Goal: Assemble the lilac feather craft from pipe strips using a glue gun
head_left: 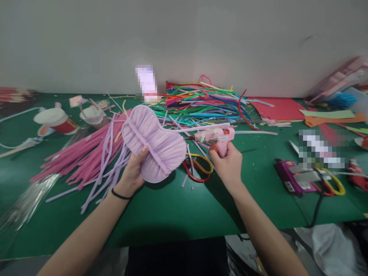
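My left hand (135,168) is closed on the lower left edge of a lilac piece covered with pipe cleaners (155,142), rounded into lobes and crossed by one diagonal strip. Its thumb lies on the front; the other fingers are hidden behind. In my right hand (227,165) is a pink hot glue gun (217,138), held by its handle. The gun's nozzle points left, close to the piece's right edge; I cannot tell whether they touch. Behind the nozzle and below it lie scissors with red and yellow handles (198,168) on the green table.
Pink pipe cleaners (83,153) and lilac ones (100,184) lie at left, beside a paper cup (56,120). A multicoloured pipe cleaner pile (204,101) sits against the wall. At right are red sheets (278,109) and a purple power strip (293,176) with a black cable.
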### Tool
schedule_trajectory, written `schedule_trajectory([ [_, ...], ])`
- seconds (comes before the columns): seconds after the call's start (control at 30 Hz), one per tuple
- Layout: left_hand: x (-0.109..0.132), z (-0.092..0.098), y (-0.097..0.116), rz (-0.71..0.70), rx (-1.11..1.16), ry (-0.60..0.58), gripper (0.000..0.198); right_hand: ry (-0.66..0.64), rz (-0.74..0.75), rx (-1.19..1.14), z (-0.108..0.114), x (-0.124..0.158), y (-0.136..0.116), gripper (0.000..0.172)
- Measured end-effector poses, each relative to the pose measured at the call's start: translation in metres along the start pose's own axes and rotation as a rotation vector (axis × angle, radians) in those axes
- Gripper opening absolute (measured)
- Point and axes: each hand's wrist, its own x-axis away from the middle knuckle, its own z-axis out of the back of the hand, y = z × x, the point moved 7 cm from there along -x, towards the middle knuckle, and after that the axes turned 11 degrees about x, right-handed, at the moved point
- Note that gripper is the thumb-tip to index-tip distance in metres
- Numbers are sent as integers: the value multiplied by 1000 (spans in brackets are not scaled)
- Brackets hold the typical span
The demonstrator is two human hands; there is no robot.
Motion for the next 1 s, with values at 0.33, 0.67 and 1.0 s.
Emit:
schedule_trajectory([
  [0.33,0,-1,1,-3,22,2,42,1,5,-7,1,1,0,29],
  [0.67,-1,-5,2,-14,10,-42,46,-10,9,-31,-1,2,3,27],
  [1.0,-3,0,3,-5,42,-8,33,-11,31,-46,0,1,1,29],
])
